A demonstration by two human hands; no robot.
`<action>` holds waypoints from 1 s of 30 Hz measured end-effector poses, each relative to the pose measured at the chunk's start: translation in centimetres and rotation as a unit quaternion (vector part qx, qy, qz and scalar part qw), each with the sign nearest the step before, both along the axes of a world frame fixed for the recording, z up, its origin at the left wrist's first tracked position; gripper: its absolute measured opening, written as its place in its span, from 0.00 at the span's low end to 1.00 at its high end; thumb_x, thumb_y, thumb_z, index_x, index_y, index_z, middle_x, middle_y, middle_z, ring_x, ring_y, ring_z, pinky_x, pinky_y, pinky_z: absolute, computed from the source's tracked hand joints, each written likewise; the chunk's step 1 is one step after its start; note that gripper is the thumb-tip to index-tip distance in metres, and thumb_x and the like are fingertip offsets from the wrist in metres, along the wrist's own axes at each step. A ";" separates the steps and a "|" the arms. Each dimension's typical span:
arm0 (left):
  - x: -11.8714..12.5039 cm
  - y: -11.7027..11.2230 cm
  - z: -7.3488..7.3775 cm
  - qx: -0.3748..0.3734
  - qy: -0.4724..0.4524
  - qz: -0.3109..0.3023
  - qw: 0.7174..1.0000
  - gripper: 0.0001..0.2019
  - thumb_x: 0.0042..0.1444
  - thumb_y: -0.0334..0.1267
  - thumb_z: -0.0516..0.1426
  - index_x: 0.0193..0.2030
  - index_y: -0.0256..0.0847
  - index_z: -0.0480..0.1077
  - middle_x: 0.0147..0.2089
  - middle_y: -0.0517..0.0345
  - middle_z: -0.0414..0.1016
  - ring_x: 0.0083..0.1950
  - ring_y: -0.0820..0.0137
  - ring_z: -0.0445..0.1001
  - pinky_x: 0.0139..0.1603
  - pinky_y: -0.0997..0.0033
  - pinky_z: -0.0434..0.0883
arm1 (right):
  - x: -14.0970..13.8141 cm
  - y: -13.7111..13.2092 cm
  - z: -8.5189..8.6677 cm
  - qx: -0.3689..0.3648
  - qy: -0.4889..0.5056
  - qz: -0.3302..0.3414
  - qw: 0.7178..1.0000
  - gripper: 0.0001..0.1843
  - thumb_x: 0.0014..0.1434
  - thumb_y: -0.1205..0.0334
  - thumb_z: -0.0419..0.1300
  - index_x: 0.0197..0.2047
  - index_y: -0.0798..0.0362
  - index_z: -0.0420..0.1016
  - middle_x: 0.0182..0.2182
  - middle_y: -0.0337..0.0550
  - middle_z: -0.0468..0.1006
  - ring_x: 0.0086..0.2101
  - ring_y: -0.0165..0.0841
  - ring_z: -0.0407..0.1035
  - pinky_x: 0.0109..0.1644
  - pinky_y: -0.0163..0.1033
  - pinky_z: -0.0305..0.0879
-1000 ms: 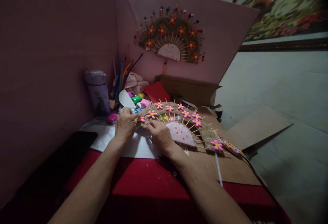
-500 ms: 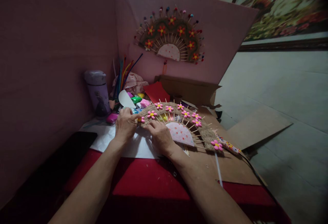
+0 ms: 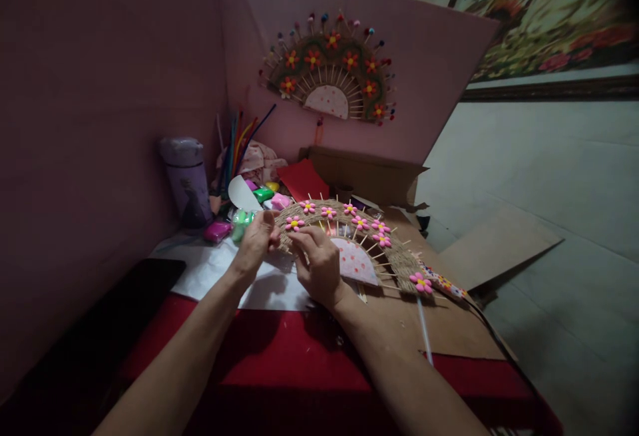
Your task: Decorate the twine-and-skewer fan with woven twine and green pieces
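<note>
A half-round fan (image 3: pixel 403 264) of twine woven over thin sticks lies tilted on the table, with pink clay flowers (image 3: pixel 360 222) along its band and a dotted white half-circle (image 3: pixel 358 261) at its centre. My left hand (image 3: pixel 257 241) is closed at the fan's left end, thumb and fingers on its edge. Just right of it, my right hand (image 3: pixel 319 264) has its fingers bent and pinched over the same end. Whatever is between those right fingertips is hidden. The flower at the fan's far left end does not show behind my hands.
Packets of coloured clay (image 3: pixel 263 194), a lilac bottle (image 3: pixel 187 182) and pipe cleaners (image 3: pixel 240 140) stand at the back left. A finished-looking fan (image 3: pixel 319 66) hangs on the pink board. Cardboard (image 3: pixel 464 329) covers the right side; a black flat object (image 3: pixel 150 283) lies left.
My left hand has turned and shifted slightly right, uncovering a green clay packet. The right hand has risen, its fingers now bent at the band's left end. The fan has barely moved.
</note>
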State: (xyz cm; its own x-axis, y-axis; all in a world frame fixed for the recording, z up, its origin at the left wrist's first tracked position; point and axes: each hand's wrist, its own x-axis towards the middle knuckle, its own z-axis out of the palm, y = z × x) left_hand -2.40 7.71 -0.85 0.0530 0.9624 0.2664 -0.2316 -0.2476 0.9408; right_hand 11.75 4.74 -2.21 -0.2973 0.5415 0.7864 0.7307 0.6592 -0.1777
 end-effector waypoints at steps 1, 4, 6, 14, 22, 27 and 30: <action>0.4 -0.2 -0.2 -0.007 -0.006 -0.031 0.999 0.30 0.50 0.64 0.52 0.45 0.39 0.66 0.22 0.64 0.63 0.21 0.76 0.60 0.21 0.75 0.58 | 0.0 -0.2 0.1 0.006 0.012 -0.007 1.000 0.13 0.63 0.63 0.51 0.49 0.54 0.72 0.43 0.49 0.71 0.45 0.35 0.65 0.50 0.40 0.64; 1.3 -0.7 -0.7 -0.011 -0.009 -0.073 0.997 0.35 0.49 0.68 0.49 0.48 0.38 0.68 0.33 0.53 0.73 0.30 0.70 0.70 0.30 0.72 0.66 | -0.1 -0.2 0.3 0.002 0.012 -0.046 0.999 0.13 0.62 0.60 0.54 0.47 0.53 0.73 0.43 0.49 0.71 0.45 0.38 0.65 0.50 0.42 0.64; 1.5 -0.8 -0.9 -0.011 -0.006 -0.085 0.996 0.36 0.50 0.68 0.48 0.50 0.37 0.68 0.41 0.48 0.75 0.37 0.66 0.72 0.35 0.70 0.68 | -0.1 -0.1 0.2 -0.002 0.007 -0.062 0.998 0.12 0.62 0.61 0.54 0.45 0.53 0.74 0.42 0.49 0.71 0.45 0.38 0.64 0.50 0.43 0.64; 1.4 -1.4 -0.3 -0.018 -0.061 -0.120 0.991 0.28 0.51 0.60 0.55 0.48 0.38 0.69 0.42 0.50 0.74 0.41 0.67 0.73 0.39 0.70 0.69 | 0.3 0.3 -0.1 0.025 0.014 -0.032 0.999 0.10 0.62 0.65 0.53 0.41 0.53 0.75 0.43 0.49 0.72 0.46 0.38 0.65 0.50 0.43 0.64; 0.6 -1.4 0.1 -0.017 -0.043 -0.089 0.995 0.13 0.44 0.40 0.66 0.33 0.33 0.73 0.26 0.59 0.73 0.25 0.78 0.66 0.26 0.78 0.62 | 0.7 0.7 -0.2 0.028 0.082 0.009 0.996 0.10 0.61 0.65 0.53 0.45 0.53 0.71 0.41 0.48 0.74 0.45 0.37 0.67 0.50 0.44 0.65; 0.3 -1.5 0.2 -0.049 -0.057 -0.096 0.993 0.13 0.42 0.39 0.67 0.33 0.33 0.75 0.27 0.57 0.75 0.25 0.78 0.67 0.26 0.77 0.63 | 0.9 0.9 -0.2 0.004 0.083 0.037 0.996 0.08 0.62 0.66 0.52 0.42 0.53 0.72 0.37 0.46 0.76 0.40 0.35 0.68 0.45 0.42 0.66; 0.3 -1.4 0.1 -0.055 -0.058 -0.085 0.993 0.13 0.42 0.40 0.67 0.33 0.34 0.75 0.24 0.58 0.74 0.23 0.78 0.67 0.24 0.77 0.62 | 0.9 0.9 -0.4 0.007 0.090 0.050 0.995 0.07 0.61 0.66 0.53 0.40 0.53 0.72 0.36 0.46 0.76 0.39 0.35 0.68 0.44 0.42 0.66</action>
